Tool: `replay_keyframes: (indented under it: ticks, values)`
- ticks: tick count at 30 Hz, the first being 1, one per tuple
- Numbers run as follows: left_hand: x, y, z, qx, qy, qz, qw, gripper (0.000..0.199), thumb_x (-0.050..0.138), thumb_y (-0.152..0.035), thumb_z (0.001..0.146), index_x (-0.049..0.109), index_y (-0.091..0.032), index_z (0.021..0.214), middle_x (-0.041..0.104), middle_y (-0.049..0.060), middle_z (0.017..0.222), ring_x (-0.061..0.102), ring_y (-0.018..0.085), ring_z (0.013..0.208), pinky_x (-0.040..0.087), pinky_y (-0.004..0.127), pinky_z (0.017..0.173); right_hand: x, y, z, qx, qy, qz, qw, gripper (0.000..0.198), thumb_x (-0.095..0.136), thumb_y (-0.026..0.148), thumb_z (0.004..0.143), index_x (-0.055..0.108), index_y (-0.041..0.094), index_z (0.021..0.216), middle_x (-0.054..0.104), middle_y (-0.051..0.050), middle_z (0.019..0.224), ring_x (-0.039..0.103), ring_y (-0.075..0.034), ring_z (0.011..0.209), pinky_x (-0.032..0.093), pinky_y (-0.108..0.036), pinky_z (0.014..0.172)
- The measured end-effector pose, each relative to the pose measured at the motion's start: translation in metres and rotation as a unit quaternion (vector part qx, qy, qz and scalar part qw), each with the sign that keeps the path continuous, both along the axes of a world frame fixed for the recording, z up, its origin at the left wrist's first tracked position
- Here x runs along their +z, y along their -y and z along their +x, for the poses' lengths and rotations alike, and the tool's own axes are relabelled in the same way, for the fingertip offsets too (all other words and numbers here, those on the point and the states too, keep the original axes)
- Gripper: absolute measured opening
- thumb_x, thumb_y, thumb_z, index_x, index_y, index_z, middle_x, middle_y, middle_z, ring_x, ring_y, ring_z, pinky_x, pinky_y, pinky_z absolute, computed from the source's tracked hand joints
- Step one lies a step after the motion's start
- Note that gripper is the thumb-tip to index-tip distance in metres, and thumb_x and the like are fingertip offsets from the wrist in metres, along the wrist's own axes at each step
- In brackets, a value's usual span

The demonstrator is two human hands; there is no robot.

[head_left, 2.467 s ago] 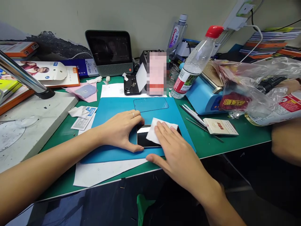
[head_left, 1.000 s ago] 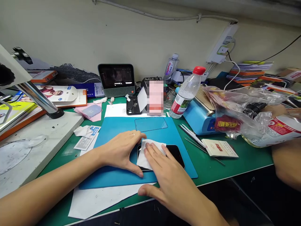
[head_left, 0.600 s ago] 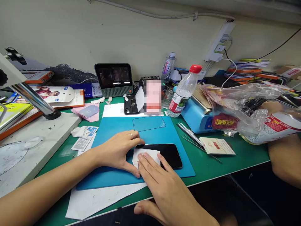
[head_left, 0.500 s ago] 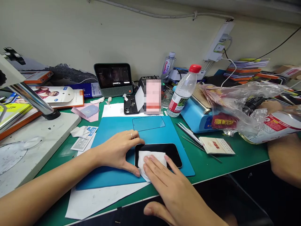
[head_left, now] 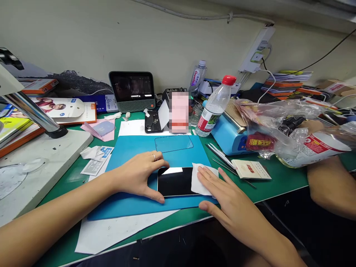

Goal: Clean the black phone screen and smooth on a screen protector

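A black-screened phone [head_left: 175, 182] lies face up on a smooth blue mat [head_left: 133, 144], its glossy glass catching a white reflection, btwn a person's 2 bare hands. L hand [head_left: 141, 172], ring on a finger, curves in a wide C around the phone's L end, thumb by the near edge, fingers by the far; can't tell how firmly it grips. R hand [head_left: 228, 193], well apart from the L, lies almost flat, fingers extended on a thin white wipe [head_left: 197, 181] covering the phone's R end, thumb out to the side. On the mat's far half: a clear phone-shaped sheet w/ black outline [head_left: 174, 144]. Red-capped plastic bottle [head_left: 213, 107] stands past the mat's far R corner, its label red, white & green, text too small to read. The pink label on a rear bottle [head_left: 197, 78] seems to start w/ "G". Nearer R: a flat white pack w/ red print [head_left: 251, 170], illegible, beside slim metal tools [head_left: 221, 165]. Crinkled clear plastic bag [head_left: 294, 107] sits by a red packet w/ yellow characters [head_left: 260, 142], all on a green tabletop [head_left: 289, 181].
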State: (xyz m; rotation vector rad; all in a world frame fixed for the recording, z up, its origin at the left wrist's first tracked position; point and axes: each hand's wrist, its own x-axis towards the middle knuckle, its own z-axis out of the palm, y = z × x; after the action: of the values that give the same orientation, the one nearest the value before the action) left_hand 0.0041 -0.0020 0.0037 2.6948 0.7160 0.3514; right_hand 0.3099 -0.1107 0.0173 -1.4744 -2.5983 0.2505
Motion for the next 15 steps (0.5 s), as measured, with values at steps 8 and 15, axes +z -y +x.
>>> replay_keyframes:
  ticks: [8, 15]
  values:
    - [0.000, 0.002, 0.000, -0.004, 0.019, 0.010, 1.000, 0.090, 0.067, -0.085, 0.076, 0.054, -0.017, 0.135, 0.061, 0.009, 0.104, 0.061, 0.027, 0.090, 0.045, 0.035, 0.075, 0.007, -0.014, -0.069, 0.043, -0.045, -0.053, 0.997, 0.083, 0.051, 0.063, 0.099, 0.040, 0.006, 0.158, 0.036, -0.020, 0.165, 0.028, -0.032, 0.157, 0.026, -0.057, 0.127]
    - [-0.001, 0.001, 0.000, -0.025, 0.028, 0.011, 0.999, 0.086, 0.072, -0.082, 0.073, 0.060, -0.017, 0.128, 0.060, 0.008, 0.101, 0.061, 0.024, 0.085, 0.045, 0.034, 0.072, -0.002, -0.003, -0.103, 0.113, -0.089, -0.021, 0.989, 0.085, 0.050, 0.067, 0.098, 0.039, 0.008, 0.158, 0.039, -0.016, 0.166, 0.022, -0.025, 0.159, 0.016, -0.047, 0.132]
